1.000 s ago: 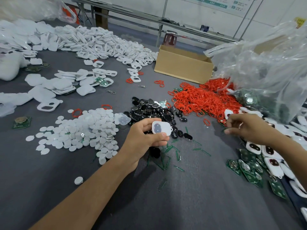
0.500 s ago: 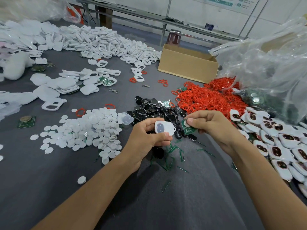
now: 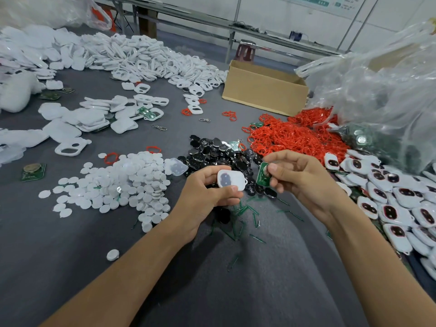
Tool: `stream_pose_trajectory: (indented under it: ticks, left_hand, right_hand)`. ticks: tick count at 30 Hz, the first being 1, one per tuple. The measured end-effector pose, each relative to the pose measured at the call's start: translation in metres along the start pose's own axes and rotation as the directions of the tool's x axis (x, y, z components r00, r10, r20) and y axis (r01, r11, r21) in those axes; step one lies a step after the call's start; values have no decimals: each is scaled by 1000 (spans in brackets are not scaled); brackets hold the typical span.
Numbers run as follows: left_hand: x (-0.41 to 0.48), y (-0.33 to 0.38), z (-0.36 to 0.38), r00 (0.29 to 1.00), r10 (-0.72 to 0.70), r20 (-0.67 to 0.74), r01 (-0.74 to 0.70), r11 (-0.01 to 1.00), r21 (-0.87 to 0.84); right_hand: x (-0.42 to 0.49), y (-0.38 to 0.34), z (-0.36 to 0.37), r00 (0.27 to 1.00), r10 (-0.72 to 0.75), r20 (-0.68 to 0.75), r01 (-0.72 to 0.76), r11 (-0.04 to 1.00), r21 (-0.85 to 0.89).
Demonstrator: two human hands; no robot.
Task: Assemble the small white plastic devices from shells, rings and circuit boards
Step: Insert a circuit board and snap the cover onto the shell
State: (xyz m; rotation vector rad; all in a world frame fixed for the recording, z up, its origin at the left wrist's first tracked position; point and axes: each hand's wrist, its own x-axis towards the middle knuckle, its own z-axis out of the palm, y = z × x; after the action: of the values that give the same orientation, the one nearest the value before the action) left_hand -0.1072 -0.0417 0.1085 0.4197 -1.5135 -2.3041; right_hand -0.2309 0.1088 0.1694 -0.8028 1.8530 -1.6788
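The left hand (image 3: 207,193) grips one small white rounded plastic shell (image 3: 230,180) in curled fingers over the middle of the grey cloth table (image 3: 212,284), long axis left to right, loop tab pointing at the right hand (image 3: 300,179). That hand pinches one green circuit board (image 3: 262,177) just beside the shell, on edge, long axis near upright. A heap of red plastic rings (image 3: 295,138) lies toward the far right edge, too many to count. Print on the wall sign (image 3: 318,2) is too small to read

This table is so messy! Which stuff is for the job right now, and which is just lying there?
For the job: shell in left hand, board in right hand, red rings.
Lying about: box, bag, stool.
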Motion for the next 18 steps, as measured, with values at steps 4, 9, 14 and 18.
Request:
stream_pose_trajectory:
  ticks: [4, 9, 14, 18]
  left_hand:
    - [0, 0, 0, 1000, -3, -2, 3, 1000, -4]
    - [0, 0, 0, 1000, -10, -5, 10, 1000, -21]
    - [1, 0, -1, 1000, -13, -3, 13, 1000, -14]
    - [1, 0, -1, 1000, -14, -1, 14, 1000, -9]
  right_hand:
    - [-1, 6, 11, 1000, -18, 1, 18, 1000, -10]
    - [-8, 5, 17, 983, -164, 85, 170, 983, -63]
    - [-16, 4, 22, 942, -309, 130, 327, 932, -159]
    - [-15, 6, 24, 948, -315, 39, 317, 932, -176]
